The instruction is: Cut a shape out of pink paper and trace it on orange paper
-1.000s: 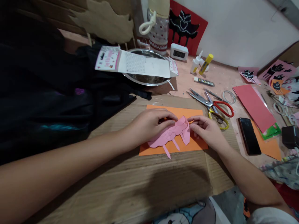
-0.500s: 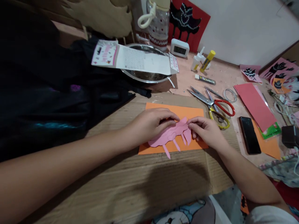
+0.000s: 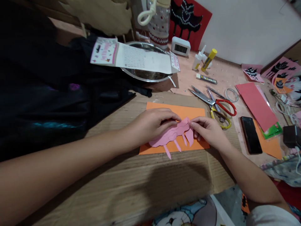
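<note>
A pink paper sheep cutout (image 3: 164, 138), with a wavy body, thin legs and a drooping head piece, lies over an orange sheet of paper (image 3: 188, 110). My left hand (image 3: 160, 124) rests across the cutout's upper left, its fingers and thumb closed on the top edge. At the cutout's right end my right hand (image 3: 207, 129) pinches the pink paper near the head piece between thumb and forefinger. Part of the cutout is hidden under my left hand. Two leg tips reach to or past the orange sheet's lower edge.
Red- and yellow-handled scissors (image 3: 211, 102) lie beyond my right hand, near a phone (image 3: 251, 135). Behind stand a glue bottle (image 3: 198, 61), a glue stick (image 3: 209, 59) and a small clock (image 3: 180, 46). A steel bowl (image 3: 150, 78) holds up a bead card (image 3: 155, 61). Black cloth (image 3: 58, 103) covers the left.
My right fingers have shifted slightly at the cutout's right end, and the head piece has turned a little. My left hand stays in place.
</note>
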The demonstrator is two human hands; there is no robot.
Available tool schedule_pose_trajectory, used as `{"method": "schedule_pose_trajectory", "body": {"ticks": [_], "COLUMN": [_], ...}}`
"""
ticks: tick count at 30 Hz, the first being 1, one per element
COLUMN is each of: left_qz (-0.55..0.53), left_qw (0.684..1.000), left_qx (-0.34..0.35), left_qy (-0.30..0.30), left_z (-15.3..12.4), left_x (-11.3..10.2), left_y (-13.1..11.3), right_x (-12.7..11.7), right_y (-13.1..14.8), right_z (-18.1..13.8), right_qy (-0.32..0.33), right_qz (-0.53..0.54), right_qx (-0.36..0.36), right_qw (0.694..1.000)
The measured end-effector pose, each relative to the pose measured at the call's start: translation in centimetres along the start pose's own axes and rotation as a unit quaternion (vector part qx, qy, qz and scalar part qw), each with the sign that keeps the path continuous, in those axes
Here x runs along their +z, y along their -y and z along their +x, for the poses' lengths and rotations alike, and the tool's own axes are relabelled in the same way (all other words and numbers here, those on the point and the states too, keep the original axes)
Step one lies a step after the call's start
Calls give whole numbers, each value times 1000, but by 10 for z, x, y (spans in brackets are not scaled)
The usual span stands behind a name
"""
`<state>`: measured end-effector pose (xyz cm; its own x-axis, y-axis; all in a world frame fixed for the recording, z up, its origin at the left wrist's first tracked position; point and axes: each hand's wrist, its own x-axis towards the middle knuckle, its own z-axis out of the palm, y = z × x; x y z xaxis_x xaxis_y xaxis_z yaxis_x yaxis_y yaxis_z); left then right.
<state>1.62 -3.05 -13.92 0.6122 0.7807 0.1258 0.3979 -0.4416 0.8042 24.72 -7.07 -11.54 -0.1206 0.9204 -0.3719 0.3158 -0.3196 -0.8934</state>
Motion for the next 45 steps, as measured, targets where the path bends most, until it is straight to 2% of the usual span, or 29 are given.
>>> {"method": "schedule_pose_trajectory", "body": {"ticks": [10,13,15,20,24,27,31,34,38,45], "left_qz": [13,17,25,84,225,277,300,330,353,362], "left_qw": [1000,999,999,994,965,942,931,919,913,914], "left_qx": [22,29,34,72,136,185,209,214,204,181], "left_qy": [-3,-5,-6,-5,-27,-29,-8,6,26,35], "left_z": [0,0,-1,-1,-3,-8,-11,-11,-12,-13], "left_x": [1,2,2,3,8,11,12,12,14,15], "left_y": [2,3,3,7,6,1,-8,-11,-12,-15], "right_x": [0,0,0,-4,-12,-18,-22,-21,-18,-15], "right_y": [0,-1,-1,-2,0,2,-3,-10,-17,-15], "right_z": [0,-1,-2,-4,-8,-16,-27,-29,-23,-21], "right_qy": [14,16,8,-52,-93,-58,11,14,11,24], "right_qz": [-15,-54,-108,-266,-321,-346,-405,-452,-472,-500], "right_qx": [-2,-14,-49,-150,-199,-261,-306,-321,-342,-339], "right_qw": [1000,998,993,951,921,899,861,832,812,797]}}
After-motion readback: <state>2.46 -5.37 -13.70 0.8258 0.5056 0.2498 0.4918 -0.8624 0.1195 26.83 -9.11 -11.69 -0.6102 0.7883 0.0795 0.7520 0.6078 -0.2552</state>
